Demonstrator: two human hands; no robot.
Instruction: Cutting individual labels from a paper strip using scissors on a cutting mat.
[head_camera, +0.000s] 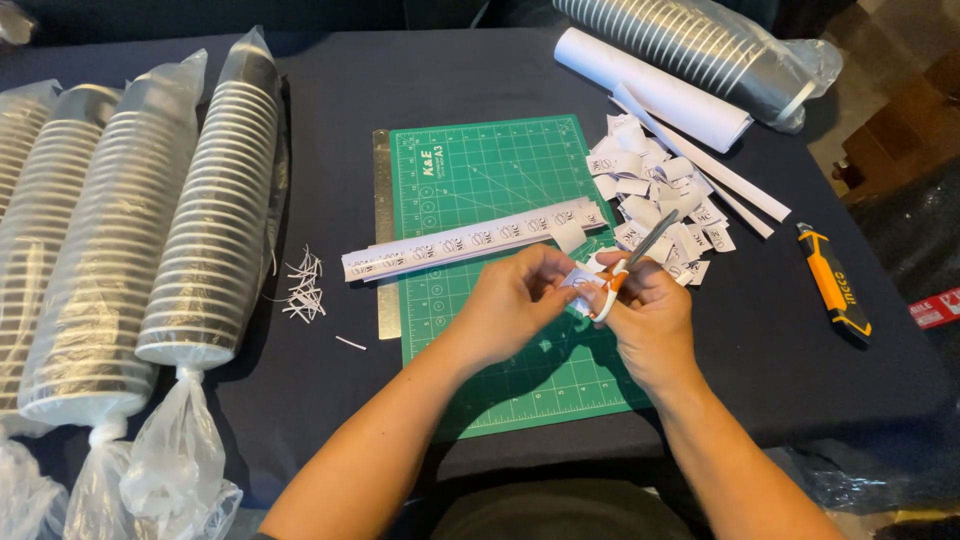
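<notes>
A small paper piece (580, 283) is pinched by the left hand (515, 300) over the green mat (480, 170). Orange scissors (628, 262) are gripped by the right hand (652, 318), blades seemingly open. Many cut pieces (655, 200) are piled already; long strips (470, 240) are left. Bagged cup stacks (200, 220) are laid on the dark table (330, 100).

A pair of scissors (628, 262) with orange-and-white handles sits in the right hand (648, 318), grey blades slightly parted and angled up toward the far right. The left hand (515, 300) pinches a small white paper slip (580, 281) — printed with dark marks — just left of the handles, above the near-right part of the green cutting mat (500, 180).
</notes>
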